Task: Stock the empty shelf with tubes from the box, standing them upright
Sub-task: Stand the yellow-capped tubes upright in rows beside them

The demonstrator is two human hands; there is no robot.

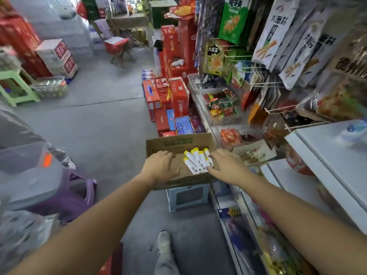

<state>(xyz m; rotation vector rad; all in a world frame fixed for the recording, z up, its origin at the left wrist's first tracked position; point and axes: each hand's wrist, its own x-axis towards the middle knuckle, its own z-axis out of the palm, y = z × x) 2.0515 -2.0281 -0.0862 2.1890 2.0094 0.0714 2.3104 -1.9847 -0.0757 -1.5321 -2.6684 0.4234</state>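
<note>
Left hand [158, 165] lay palm down on the near left edge of the box [178, 142], fingers bent over into it. It looked like a bracing hold, there to stop the box sliding on the little stool [186, 197] underneath. Whether those fingers actually pinched cardboard, I could not tell. The box stood open, and its left half showed only bare cardboard.

Over by the right edge of the box were the tubes [196, 159], white with yellow caps. A handful were fanned out with their caps pointing away toward the far left. Their lower ends ran into the right hand [224, 165], fingers curled over the top and thumb tucked beneath, so that hand had the bunch gripped. The tubes stuck out to the left of the grip, above the box floor and slanted, not upright.

Further right sat the white shelf [317, 155], well apart from the bunch. That was likely where the tubes were meant to go. They would need turning cap-up on the way.
</note>
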